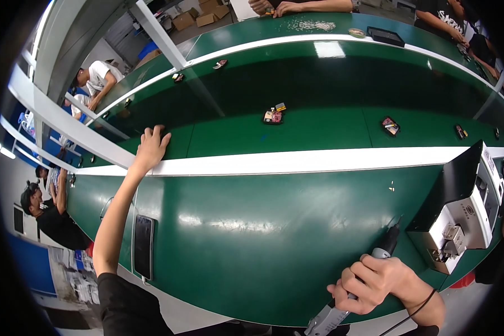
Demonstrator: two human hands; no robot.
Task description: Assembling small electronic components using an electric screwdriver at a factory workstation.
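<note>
My right hand (369, 283) is wrapped round a grey and black electric screwdriver (384, 246) near the front right of the green worktable (235, 246). The screwdriver's thin bit points up and away from me, just left of a black and white boxed device (459, 224). My left arm stretches forward over the white rail (285, 164). Past that rail, my left hand (151, 148) reaches to the green belt, fingers apart and slightly bent, with nothing visible in them. Closest to it on the belt is a small black tray of parts (273, 116).
A phone (144, 246) with a cable lies beside my left forearm. Tiny brass-coloured pieces (392, 186) lie near the boxed device. Another small tray (390, 126) sits farther right on the belt. A white frame post (73, 117) slants by my left hand. Several people work around the line.
</note>
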